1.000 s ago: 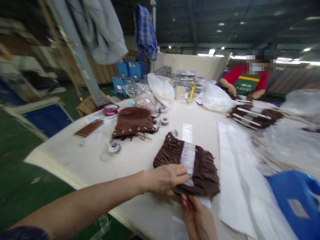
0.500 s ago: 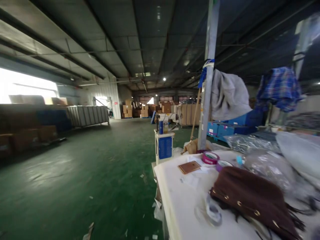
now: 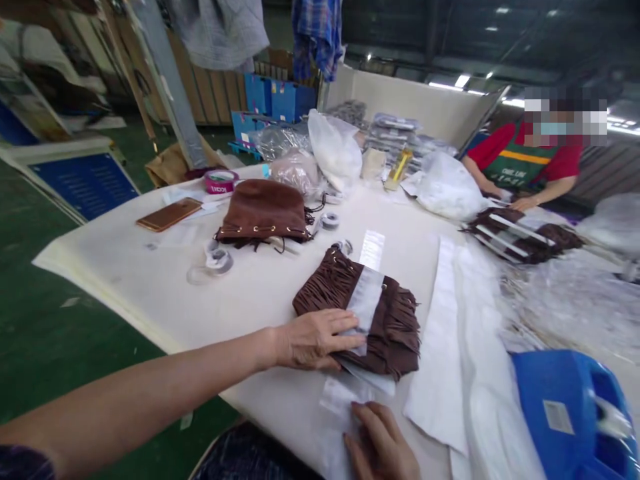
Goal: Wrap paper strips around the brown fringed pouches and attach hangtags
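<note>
A folded brown fringed garment [image 3: 385, 320] lies on the white table [image 3: 150, 287] with a white paper band [image 3: 365, 303] across it. My left hand [image 3: 310, 339] rests flat on the garment's near edge, fingers stretched out over the band's end. My right hand [image 3: 383, 443] lies flat at the table's front edge, pressing on a clear plastic sleeve [image 3: 340, 397] that runs under the garment. Neither hand grips anything.
A second brown garment [image 3: 263, 212], tape rolls [image 3: 220, 260], a pink tape roll [image 3: 221, 181] and a brown phone [image 3: 169, 214] lie to the left. White sheets [image 3: 450, 347] and a blue plastic bin [image 3: 570, 413] are at right. A person in a red top [image 3: 520, 167] works across the table.
The view swung away to the warehouse floor and came back to the table. My right hand has let go of the garment's near edge and now lies flat on the plastic sleeve.
</note>
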Demonstrator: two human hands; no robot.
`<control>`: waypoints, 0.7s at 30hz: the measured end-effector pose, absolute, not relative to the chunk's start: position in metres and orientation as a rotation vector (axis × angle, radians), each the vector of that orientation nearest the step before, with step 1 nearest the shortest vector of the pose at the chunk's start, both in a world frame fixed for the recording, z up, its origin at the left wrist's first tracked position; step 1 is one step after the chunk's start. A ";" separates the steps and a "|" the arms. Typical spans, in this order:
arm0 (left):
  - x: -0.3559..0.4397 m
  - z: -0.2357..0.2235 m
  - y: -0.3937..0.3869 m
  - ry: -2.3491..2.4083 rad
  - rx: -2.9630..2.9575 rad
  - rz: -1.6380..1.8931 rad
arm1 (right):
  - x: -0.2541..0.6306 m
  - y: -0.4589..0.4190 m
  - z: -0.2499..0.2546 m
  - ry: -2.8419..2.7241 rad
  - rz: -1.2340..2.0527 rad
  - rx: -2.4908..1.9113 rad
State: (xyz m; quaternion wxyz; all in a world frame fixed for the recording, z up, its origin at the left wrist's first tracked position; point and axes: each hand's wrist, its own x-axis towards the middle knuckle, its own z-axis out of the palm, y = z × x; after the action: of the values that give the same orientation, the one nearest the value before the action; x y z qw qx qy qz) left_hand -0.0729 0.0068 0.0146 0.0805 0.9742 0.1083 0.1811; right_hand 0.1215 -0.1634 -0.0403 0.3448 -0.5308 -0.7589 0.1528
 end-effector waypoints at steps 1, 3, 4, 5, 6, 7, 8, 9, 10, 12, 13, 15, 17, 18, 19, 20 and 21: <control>-0.074 0.016 0.006 0.328 2.914 0.539 | 0.121 -0.159 -0.036 -2.041 0.432 -1.344; -0.073 0.018 0.004 0.343 2.917 0.524 | 0.121 -0.150 -0.028 -2.139 0.508 -1.323; -0.073 0.018 0.003 0.353 2.918 0.519 | 0.122 -0.148 -0.024 -2.162 0.542 -1.333; -0.072 0.018 0.003 0.361 2.918 0.518 | 0.122 -0.147 -0.020 -2.174 0.574 -1.346; -0.072 0.018 0.003 0.367 2.916 0.520 | 0.123 -0.146 -0.017 -2.186 0.600 -1.352; -0.072 0.018 0.003 0.370 2.913 0.526 | 0.123 -0.146 -0.014 -2.196 0.623 -1.357; -0.071 0.018 0.003 0.371 2.909 0.535 | 0.122 -0.146 -0.012 -2.200 0.638 -1.362; -0.072 0.017 0.003 0.369 2.905 0.543 | 0.122 -0.147 -0.010 -2.203 0.646 -1.365; -0.072 0.017 0.003 0.366 2.901 0.548 | 0.120 -0.147 -0.009 -2.206 0.644 -1.369; -0.072 0.016 0.004 0.361 2.897 0.555 | 0.116 -0.147 -0.009 -2.210 0.588 -1.385; -0.072 0.016 0.004 0.362 2.896 0.559 | 0.114 -0.146 -0.011 -2.217 0.537 -1.395; -0.072 0.016 0.004 0.368 2.891 0.565 | 0.108 -0.144 -0.016 -2.257 0.422 -1.389; -0.072 0.016 0.003 0.370 2.885 0.574 | 0.104 -0.142 -0.025 -2.281 0.301 -1.352; -0.072 0.016 0.003 0.367 2.883 0.577 | 0.102 -0.141 -0.029 -2.278 0.250 -1.335; -0.072 0.016 0.003 0.362 2.882 0.581 | 0.100 -0.141 -0.033 -2.259 0.207 -1.327; -0.072 0.016 0.003 0.358 2.881 0.585 | 0.099 -0.140 -0.035 -2.227 0.177 -1.331; -0.072 0.016 0.003 0.356 2.882 0.590 | 0.099 -0.140 -0.036 -2.191 0.162 -1.347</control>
State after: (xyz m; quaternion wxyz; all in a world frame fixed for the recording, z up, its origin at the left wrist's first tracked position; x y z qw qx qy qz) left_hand -0.0721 0.0030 0.0164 0.0891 0.9687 0.1197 0.1984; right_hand 0.0986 -0.1399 -0.0364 0.2783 -0.5021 -0.8166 0.0604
